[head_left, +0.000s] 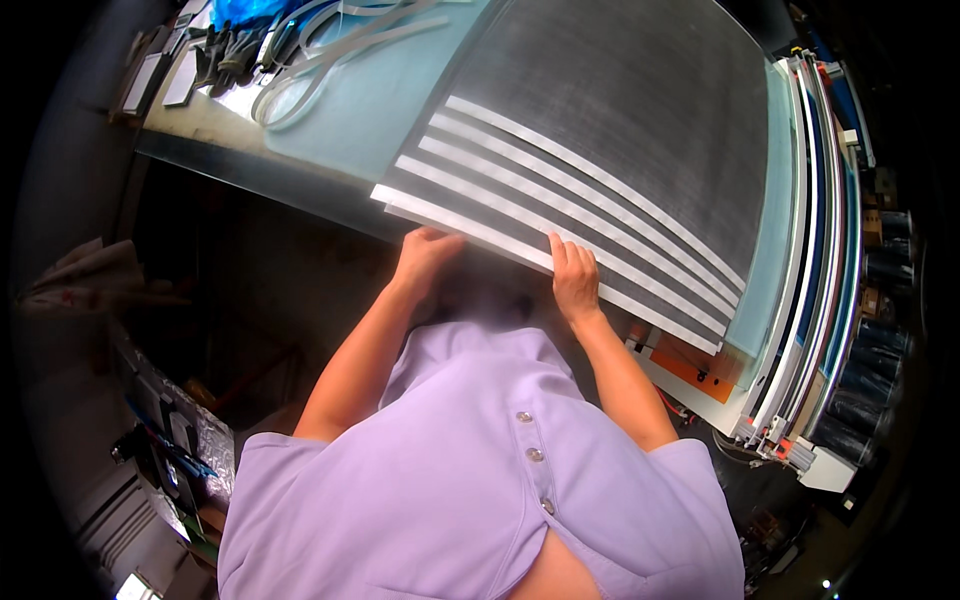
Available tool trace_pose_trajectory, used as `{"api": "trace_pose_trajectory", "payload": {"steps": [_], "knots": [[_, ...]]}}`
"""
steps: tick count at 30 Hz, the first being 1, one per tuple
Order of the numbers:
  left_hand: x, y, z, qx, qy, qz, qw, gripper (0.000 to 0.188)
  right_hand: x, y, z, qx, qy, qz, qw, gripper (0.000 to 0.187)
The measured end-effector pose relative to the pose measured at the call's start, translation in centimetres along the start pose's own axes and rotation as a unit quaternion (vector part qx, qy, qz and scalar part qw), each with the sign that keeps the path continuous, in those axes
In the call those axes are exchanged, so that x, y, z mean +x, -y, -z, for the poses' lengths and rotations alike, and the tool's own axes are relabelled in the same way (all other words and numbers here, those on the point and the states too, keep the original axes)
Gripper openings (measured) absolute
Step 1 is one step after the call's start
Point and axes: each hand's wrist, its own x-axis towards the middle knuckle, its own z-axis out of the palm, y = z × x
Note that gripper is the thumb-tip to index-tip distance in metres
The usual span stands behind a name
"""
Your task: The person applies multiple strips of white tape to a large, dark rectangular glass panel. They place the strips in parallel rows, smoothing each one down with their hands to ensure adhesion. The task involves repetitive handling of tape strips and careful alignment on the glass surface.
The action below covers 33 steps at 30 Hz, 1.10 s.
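A large dark grey mesh sheet (620,90) with several white strips (520,178) across its near part lies on the table. The lowest white strip (480,232) runs along the sheet's near edge, at the table's front. My left hand (428,256) is closed at this edge, towards its left end; its fingertips are partly hidden. Farther right, my right hand (576,282) grips the same edge, fingers over the top of the strip and the underside out of sight.
Pale loops of flat band (330,70), dark gloves (228,55) and a blue plastic bag (245,12) lie on the glass-topped table (340,150) at the far left. Long rails (805,230) of a machine run along the right side. Dark wrapped rolls (865,395) stand beyond them.
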Motion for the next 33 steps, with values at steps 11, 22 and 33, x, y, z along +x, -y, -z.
{"api": "trace_pose_trajectory", "payload": {"steps": [11, 22, 33], "knots": [[1.3, 1.1, -0.6, -0.022, -0.084, 0.032, 0.996, 0.025, 0.3, -2.3, -2.9, -0.115, -0.005, 0.044, 0.992, 0.034], [1.0, 0.7, -0.6, -0.038, -0.058, 0.027, 0.997, 0.032, 2.2, -6.0, -3.9, -0.118, 0.014, 0.007, 0.993, 0.039], [-2.4, -2.3, -3.1, -0.138, -0.010, -0.139, 0.981, 0.077, -0.6, -1.6, 2.6, 0.105, -0.017, -0.012, 0.994, 0.042]]}}
